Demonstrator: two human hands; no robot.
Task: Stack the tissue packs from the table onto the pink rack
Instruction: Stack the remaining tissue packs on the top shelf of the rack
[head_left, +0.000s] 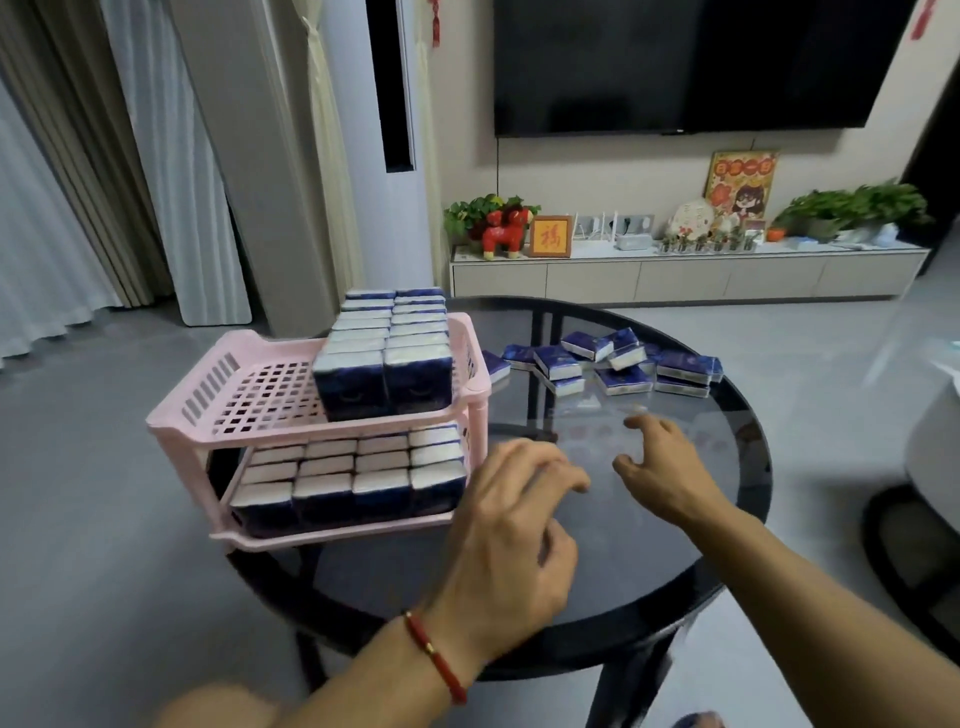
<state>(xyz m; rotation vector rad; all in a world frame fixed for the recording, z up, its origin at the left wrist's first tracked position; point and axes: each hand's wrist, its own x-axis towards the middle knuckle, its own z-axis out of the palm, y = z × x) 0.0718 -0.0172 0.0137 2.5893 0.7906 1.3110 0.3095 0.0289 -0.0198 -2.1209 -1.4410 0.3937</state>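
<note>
Both my hands hover empty over the middle of the glass table (649, 561); my left hand (511, 540) hangs with fingers loosely curled, just beside the right end of the pink rack (218, 415); my right hand (660, 467) reaches forward with fingers spread, holding nothing.

The loose tissue packs (613, 364) lie in a scattered heap near the far edge of the table — some flat, some tilted across their neighbours. The rack stands at the left edge; its lower tier looks full, packed in upright rows; its upper tier carries stacked packs (384, 353) along its right side, and the left part of that tier is bare.

Handling, as I judge it: each pack is light and soft, wrapped in slick film; it will yield under pressure and may slide from a loose hold. Take hold across the two broad faces, thumb on one and fingers on the other, near the middle of the pack; grip firmly enough to stop slipping, not so hard as to crush it. Pick from the top of the heap first — the tilted packs rest on others.
</note>
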